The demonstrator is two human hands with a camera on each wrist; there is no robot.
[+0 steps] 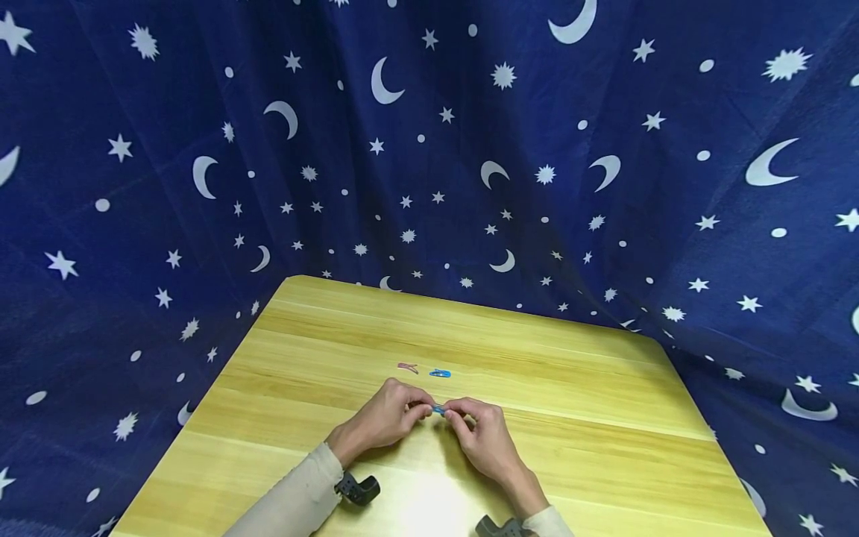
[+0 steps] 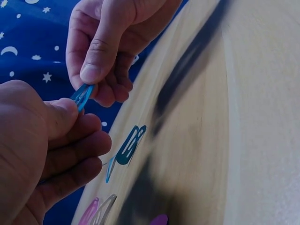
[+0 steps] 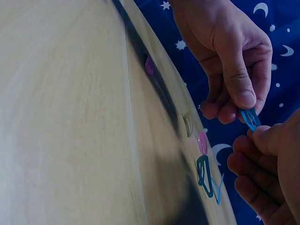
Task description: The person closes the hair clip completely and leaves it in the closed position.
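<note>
A small blue snap hair clip [image 1: 438, 409] is pinched between both hands, just above the table. My left hand [image 1: 389, 414] grips one end with thumb and index finger. On the other end are the thumb and index finger of my right hand [image 1: 486, 440]. The left wrist view shows the held clip [image 2: 82, 97] tilted, its ends partly covered by the fingertips. Beyond the hands lie more hair clips: a dark teal one [image 2: 124, 152], a light blue one [image 2: 110, 169], a pink one [image 2: 89, 212] and a greyish one [image 2: 104, 212].
A purple piece [image 3: 149, 65] lies on the wooden table [image 1: 302, 335], apart from the other clips. In the head view the pink clip [image 1: 406, 367] and blue clip [image 1: 440, 373] are close together. A dark blue curtain [image 1: 436, 164] with moons and stars surrounds the table.
</note>
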